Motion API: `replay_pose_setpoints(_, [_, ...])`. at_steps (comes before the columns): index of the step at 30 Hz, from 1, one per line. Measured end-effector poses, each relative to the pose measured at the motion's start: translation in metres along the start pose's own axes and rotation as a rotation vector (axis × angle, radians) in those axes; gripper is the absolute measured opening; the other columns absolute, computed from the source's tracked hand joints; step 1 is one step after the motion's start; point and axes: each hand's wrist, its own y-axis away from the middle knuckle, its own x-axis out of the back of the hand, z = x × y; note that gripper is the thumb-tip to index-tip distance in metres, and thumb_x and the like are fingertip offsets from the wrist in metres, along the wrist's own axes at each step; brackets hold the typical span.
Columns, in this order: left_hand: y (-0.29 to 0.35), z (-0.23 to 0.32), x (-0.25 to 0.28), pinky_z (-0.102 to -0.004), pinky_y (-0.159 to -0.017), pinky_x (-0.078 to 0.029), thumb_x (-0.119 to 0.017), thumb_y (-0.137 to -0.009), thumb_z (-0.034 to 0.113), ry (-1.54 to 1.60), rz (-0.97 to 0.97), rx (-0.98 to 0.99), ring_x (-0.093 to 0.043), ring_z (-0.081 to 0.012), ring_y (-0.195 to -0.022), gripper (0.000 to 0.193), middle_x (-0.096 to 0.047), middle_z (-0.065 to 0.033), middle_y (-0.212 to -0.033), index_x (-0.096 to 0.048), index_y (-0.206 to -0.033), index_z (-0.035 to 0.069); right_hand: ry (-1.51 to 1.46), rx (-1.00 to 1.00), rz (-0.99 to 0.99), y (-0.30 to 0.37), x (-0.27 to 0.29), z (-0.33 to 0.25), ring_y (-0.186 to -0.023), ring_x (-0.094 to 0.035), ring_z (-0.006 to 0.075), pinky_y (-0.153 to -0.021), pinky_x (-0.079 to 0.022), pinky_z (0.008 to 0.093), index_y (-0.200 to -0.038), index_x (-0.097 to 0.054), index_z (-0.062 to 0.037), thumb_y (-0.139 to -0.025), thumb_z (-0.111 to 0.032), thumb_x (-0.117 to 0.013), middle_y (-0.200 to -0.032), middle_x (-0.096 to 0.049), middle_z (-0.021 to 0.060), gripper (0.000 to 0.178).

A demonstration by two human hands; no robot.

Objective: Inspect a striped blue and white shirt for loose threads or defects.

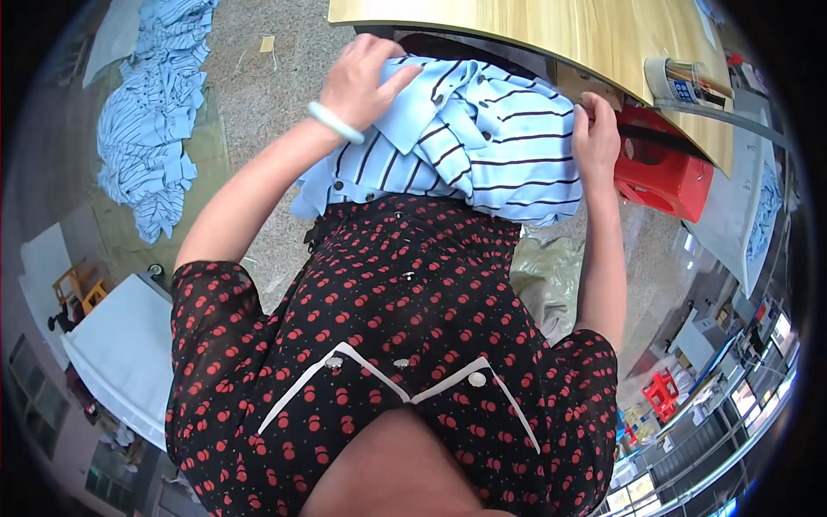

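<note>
A light blue shirt (525,142) with dark stripes lies bunched across my lap, with its collar, dark buttons and overlapping folds on top. At the shirt's upper left, my left hand (363,82) grips the cloth, its thumb laid over the fabric near the collar. My right hand (596,138) is closed at the right edge of the same shirt, fingers bent and partly out of sight behind the cloth. A pale bangle (336,122) circles my left wrist.
A wooden table (551,34) stands just beyond the shirt, with a container of tools (676,84) on its right end. Under that end is a red plastic stool (663,177). More striped garments (151,129) are heaped on a floor sheet at left. A white cart (125,345) stands lower left.
</note>
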Motion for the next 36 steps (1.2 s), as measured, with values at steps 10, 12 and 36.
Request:
replay_pose_setpoints(10, [0.024,0.033,-0.010,-0.0363,-0.064,-0.043,-0.066,-0.066,0.030,-0.090,-0.218,-0.009,-0.051,-0.0277,-0.076,0.032,-0.047,-0.0124,-0.081,-0.051,-0.080,0.005,-0.077,0.093,-0.376,0.081,0.000,-0.094,-0.066,-0.055,0.0248,-0.058,-0.044,0.0333,-0.086,-0.054,-0.0022,-0.071,-0.023,-0.067,-0.073,-0.055,0.0102,0.029])
replay_pose_setpoints(12, [0.022,0.023,-0.016,-0.0383,-0.064,-0.044,-0.061,-0.068,0.020,-0.084,-0.243,-0.001,-0.052,-0.0295,-0.075,0.021,-0.049,-0.0133,-0.079,-0.052,-0.079,0.005,-0.052,0.083,-0.411,0.087,-0.011,-0.098,-0.071,-0.055,0.0270,-0.061,-0.044,0.0355,-0.085,-0.054,-0.0019,-0.073,-0.020,-0.064,-0.075,-0.055,0.0116,0.024])
replay_pose_setpoints(36, [0.041,-0.052,0.022,-0.0373,-0.068,-0.043,-0.060,-0.070,0.011,-0.235,-0.185,0.130,-0.052,-0.0285,-0.079,0.013,-0.052,-0.0113,-0.082,-0.056,-0.081,0.006,-0.244,0.253,-0.418,0.055,0.024,-0.115,-0.081,-0.052,0.0313,-0.070,-0.044,0.0373,-0.091,-0.053,-0.0021,-0.070,0.004,-0.052,-0.085,-0.053,0.0147,0.022])
